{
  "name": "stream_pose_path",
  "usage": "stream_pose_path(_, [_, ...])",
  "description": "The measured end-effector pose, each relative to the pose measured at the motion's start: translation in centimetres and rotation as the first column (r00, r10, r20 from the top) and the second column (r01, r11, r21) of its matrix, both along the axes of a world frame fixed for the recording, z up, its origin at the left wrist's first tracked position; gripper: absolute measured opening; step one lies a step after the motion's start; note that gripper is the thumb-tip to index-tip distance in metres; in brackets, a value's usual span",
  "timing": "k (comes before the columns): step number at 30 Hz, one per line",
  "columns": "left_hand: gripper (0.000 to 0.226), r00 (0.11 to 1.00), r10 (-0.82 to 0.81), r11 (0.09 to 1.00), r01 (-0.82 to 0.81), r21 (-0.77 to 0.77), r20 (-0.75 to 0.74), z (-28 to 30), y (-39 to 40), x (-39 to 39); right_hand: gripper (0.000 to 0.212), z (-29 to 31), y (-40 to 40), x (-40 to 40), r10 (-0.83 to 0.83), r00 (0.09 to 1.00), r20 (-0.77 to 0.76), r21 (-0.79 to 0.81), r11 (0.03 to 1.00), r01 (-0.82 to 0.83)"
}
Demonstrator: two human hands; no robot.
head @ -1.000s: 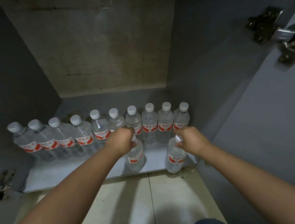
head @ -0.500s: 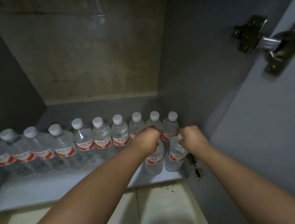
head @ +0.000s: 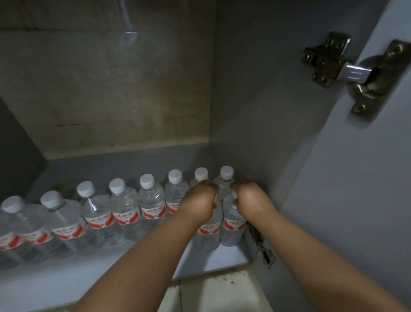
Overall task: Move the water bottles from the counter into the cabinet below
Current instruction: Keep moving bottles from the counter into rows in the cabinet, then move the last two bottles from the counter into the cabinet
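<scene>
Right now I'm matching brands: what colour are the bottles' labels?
White with red-orange swooshes, clearest on the row of bottles in the head view.

A row of bottles (head: pixel 127 211) spans the cabinet floor (head: pixel 86 276), blocking the way to the open floor behind it. The strip in front of the row lies open on the left. At the right, two front bottles (head: pixel 220 228) crowd the side wall (head: pixel 258 127) and lower hinge (head: pixel 262 248).

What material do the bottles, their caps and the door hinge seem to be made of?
Bottles: clear, glossy plastic, probably; see-through ribbed walls with highlights.
Caps: opaque white plastic, matte, it seems.
Hinge: metal, dull silver plates with screws.
</scene>
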State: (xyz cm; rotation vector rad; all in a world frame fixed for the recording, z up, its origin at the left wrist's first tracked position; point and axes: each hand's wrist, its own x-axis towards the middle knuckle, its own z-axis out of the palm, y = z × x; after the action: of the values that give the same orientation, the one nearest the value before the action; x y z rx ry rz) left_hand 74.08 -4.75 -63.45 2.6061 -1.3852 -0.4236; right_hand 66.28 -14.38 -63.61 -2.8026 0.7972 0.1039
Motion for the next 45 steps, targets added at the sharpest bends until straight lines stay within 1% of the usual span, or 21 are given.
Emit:
stream_pose_path(3, [0.033,1.000,0.004,1.000,-0.003,0.013,-0.031,0.1,0.1,0.0,0.030,0.0,0.4,0.1,-0.006,1.000,-0.031,-0.028,1.000,0.005])
stream_pose_path(7, [0.061,0.994,0.009,1.000,-0.011,-0.024,-0.105,0.4,1.2,0.1,0.037,0.3,0.9,0.0,0.014,0.998,-0.054,-0.029,0.999,-0.015])
stream_pose_path(8, [0.062,0.995,0.014,0.999,-0.017,-0.027,-0.103,0.7,1.9,0.0,0.038,0.6,1.2,-0.1,0.011,0.999,-0.043,-0.028,1.000,-0.012])
stream_pose_path(11, [0.047,0.991,0.092,0.995,-0.095,-0.022,-0.093,2.2,4.5,-0.4,0.039,2.4,3.3,-0.6,0.013,1.000,-0.018,-0.012,1.000,-0.013])
stream_pose_path(12, [0.047,0.988,0.130,0.991,-0.130,0.000,-0.089,2.9,5.7,-0.7,0.038,3.2,4.5,-0.9,0.021,1.000,-0.017,-0.014,1.000,-0.021])
stream_pose_path(14, [0.051,0.981,0.187,0.980,-0.183,0.072,-0.049,4.4,8.3,-1.2,0.037,4.8,6.9,-1.7,0.100,0.995,0.025,-0.052,0.994,-0.098])
stream_pose_path(15, [0.053,0.977,0.212,0.972,-0.207,0.108,-0.031,5.4,9.8,-1.5,0.038,5.7,8.0,-2.1,0.124,0.991,0.041,-0.034,0.992,-0.122])
stream_pose_path(16, [0.053,0.971,0.239,0.963,-0.235,0.131,-0.021,6.5,11.2,-2.0,0.041,6.6,9.0,-2.7,0.144,0.989,0.029,-0.056,0.988,-0.142])
stream_pose_path(19, [0.049,0.947,0.320,0.929,-0.307,0.208,-0.029,11.1,15.5,-3.9,0.046,10.2,12.1,-4.7,0.178,0.984,-0.017,-0.021,0.984,-0.178])
stream_pose_path(21, [0.047,0.929,0.368,0.907,-0.346,0.242,-0.052,15.0,18.4,-5.8,0.040,14.4,14.2,-6.0,0.215,0.976,-0.041,-0.028,0.976,-0.216])
stream_pose_path(23, [0.051,0.895,0.437,0.885,-0.410,0.221,-0.087,19.0,21.1,-8.0,0.031,18.2,16.4,-7.3,0.255,0.965,-0.062,-0.003,0.967,-0.255])
stream_pose_path(25, [0.057,0.845,0.525,0.841,-0.498,0.212,-0.098,23.8,23.6,-10.0,0.033,22.1,18.7,-8.1,0.300,0.947,-0.115,0.024,0.954,-0.299])
stream_pose_path(26, [0.054,0.824,0.557,0.818,-0.522,0.243,-0.104,26.2,25.0,-10.5,0.035,24.2,19.8,-8.2,0.318,0.939,-0.130,0.030,0.948,-0.317])
stream_pose_path(29, [0.050,0.778,0.622,0.762,-0.578,0.290,-0.084,32.4,29.2,-10.6,0.031,30.2,23.2,-7.9,0.348,0.933,-0.093,0.060,0.937,-0.344])
stream_pose_path(31, [0.050,0.763,0.646,0.741,-0.616,0.268,-0.030,36.4,32.0,-10.0,0.035,34.8,25.7,-7.0,0.348,0.935,-0.067,0.058,0.937,-0.344])
stream_pose_path(33, [0.050,0.747,0.665,0.726,-0.645,0.239,-0.004,39.9,34.8,-9.2,0.041,39.0,28.5,-5.3,0.325,0.945,0.025,0.112,0.939,-0.325])
stream_pose_path(35, [0.050,0.736,0.676,0.718,-0.665,0.207,0.020,42.9,37.9,-8.0,0.043,42.2,31.1,-3.6,0.342,0.932,0.122,0.044,0.936,-0.349])
stream_pose_path(37, [0.050,0.730,0.682,0.716,-0.678,0.164,0.040,45.4,40.8,-6.5,0.041,44.3,33.0,-2.0,0.362,0.922,0.137,0.008,0.930,-0.367])
stream_pose_path(40, [0.050,0.704,0.702,0.701,-0.710,0.071,0.106,49.1,44.3,-4.1,0.044,47.4,35.1,1.0,0.341,0.920,0.193,0.050,0.933,-0.356])
stream_pose_path(42, [0.049,0.682,0.716,0.690,-0.724,0.000,0.152,51.3,45.7,-1.9,0.043,49.8,35.7,3.3,0.321,0.904,0.283,0.006,0.942,-0.337])
stream_pose_path(45, [0.050,0.654,0.734,0.674,-0.735,-0.074,0.186,53.9,46.6,1.9,0.046,53.3,35.6,7.3,0.329,0.885,0.329,-0.050,0.942,-0.332])
